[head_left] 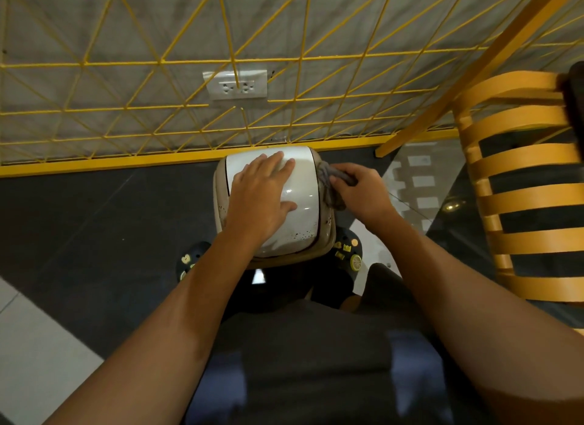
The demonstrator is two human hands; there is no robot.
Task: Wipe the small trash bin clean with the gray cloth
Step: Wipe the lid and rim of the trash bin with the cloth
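Note:
The small trash bin (303, 187) has a glossy white swing lid and a beige rim, and stands on the dark floor just in front of my feet. My left hand (262, 197) lies flat on the lid with fingers spread. My right hand (360, 190) grips the bunched gray cloth (328, 184) and holds it against the bin's right rim. Dark specks show on the lid's near edge and left rim.
A yellow wire grid fence (189, 77) with a yellow base rail runs right behind the bin, with a wall socket (235, 84) behind it. A yellow slatted chair (521, 178) stands close on the right. My dark slippers (347, 254) flank the bin.

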